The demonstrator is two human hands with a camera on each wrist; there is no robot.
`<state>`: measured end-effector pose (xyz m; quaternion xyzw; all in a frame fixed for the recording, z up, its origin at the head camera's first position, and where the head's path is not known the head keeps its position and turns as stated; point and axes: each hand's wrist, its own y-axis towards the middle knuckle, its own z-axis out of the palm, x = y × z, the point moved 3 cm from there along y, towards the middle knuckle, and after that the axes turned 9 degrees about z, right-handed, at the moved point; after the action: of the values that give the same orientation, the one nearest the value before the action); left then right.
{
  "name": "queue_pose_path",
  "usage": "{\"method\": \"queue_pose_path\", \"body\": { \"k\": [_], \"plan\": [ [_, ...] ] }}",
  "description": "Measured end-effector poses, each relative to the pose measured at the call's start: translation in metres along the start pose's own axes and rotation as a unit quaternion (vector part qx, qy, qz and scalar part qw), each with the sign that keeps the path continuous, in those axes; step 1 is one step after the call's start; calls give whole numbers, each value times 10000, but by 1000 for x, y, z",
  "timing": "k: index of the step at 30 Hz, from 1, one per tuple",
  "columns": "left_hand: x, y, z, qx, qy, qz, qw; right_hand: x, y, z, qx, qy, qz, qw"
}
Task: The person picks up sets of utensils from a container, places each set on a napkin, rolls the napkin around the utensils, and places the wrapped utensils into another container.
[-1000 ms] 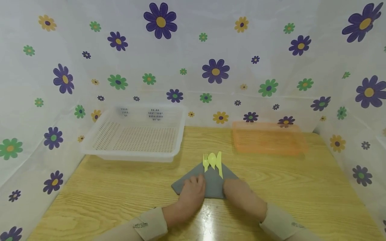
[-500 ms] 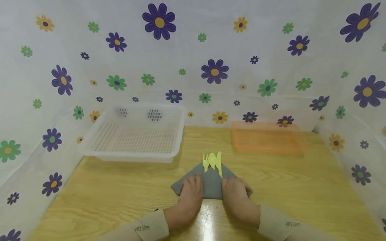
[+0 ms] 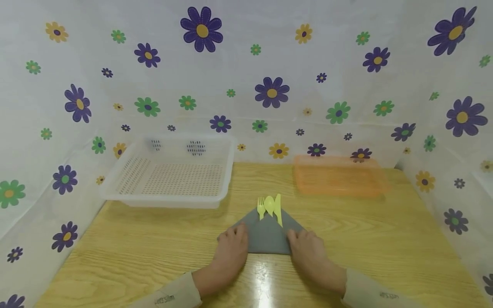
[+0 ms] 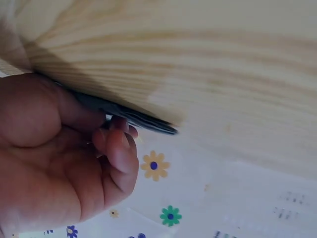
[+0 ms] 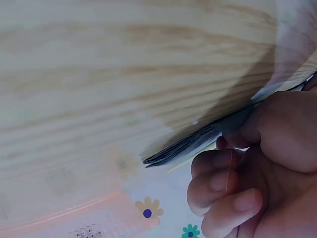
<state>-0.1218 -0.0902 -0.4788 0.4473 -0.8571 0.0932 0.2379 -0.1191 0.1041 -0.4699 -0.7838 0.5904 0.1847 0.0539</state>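
A grey cloth napkin (image 3: 268,238), folded to a point at the far end, lies on the table. A pale yellow plastic fork (image 3: 261,207), spoon (image 3: 269,204) and knife (image 3: 278,209) stick out of its top fold, their lower parts hidden in the cloth. My left hand (image 3: 231,252) holds the napkin's left side, its thumb along the layered edge in the left wrist view and its fingers curled over the top. At the right side, my right hand (image 3: 310,254) pinches the cloth, thumb at the edge and the other fingers curled in the right wrist view.
A white perforated basket (image 3: 169,201) stands at the back left of the wooden table (image 3: 346,226). An orange translucent basket (image 3: 340,188) sits at the back right. A flower-printed white sheet (image 3: 239,64) walls in the back and sides.
My left hand has slid left along the napkin toward its left corner. The right hand shifted slightly left, then back right toward the napkin's right side. The cutlery stays in the fold.
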Motion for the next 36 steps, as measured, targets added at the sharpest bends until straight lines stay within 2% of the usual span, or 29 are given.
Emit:
{"method": "queue_pose_path", "body": {
  "k": [4, 7, 11, 16, 19, 21, 23, 26, 29, 32, 36],
  "plan": [
    [7, -4, 2, -160, -156, -85, 9997, -5, -1, 2, 219, -120, -209, 9995],
    [10, -6, 0, -230, -164, -43, 9996, -9, -1, 3, 548, 212, -219, 9980],
    [13, -6, -2, -451, -443, 94, 9980, -13, -1, 4, 889, 833, -81, 9925],
    [15, -3, -5, -479, -680, 481, 9954, -12, 2, 4, 767, 1342, 18, 9880],
    [19, 0, -11, -477, -748, 493, 9948, -10, 3, 5, 684, 1520, 32, 9860],
    [20, 5, -16, -587, -940, 425, 9929, -9, 3, 5, 651, 1583, 27, 9852],
    [19, 12, -23, -713, -1230, 475, 9887, -8, 4, 5, 552, 1508, -53, 9870],
    [10, 24, -31, -824, -1714, 779, 9786, -10, 3, 4, 430, 1247, -206, 9911],
    [-1, 37, -34, -787, -2082, 990, 9699, -13, 3, 4, 365, 1050, -364, 9931],
    [-10, 48, -31, -550, -2530, 891, 9618, -14, 3, 4, 263, 1071, -424, 9930],
    [-18, 55, -29, -82, -2637, 850, 9608, -15, 3, 6, 167, 1185, -388, 9920]
  ]
}}
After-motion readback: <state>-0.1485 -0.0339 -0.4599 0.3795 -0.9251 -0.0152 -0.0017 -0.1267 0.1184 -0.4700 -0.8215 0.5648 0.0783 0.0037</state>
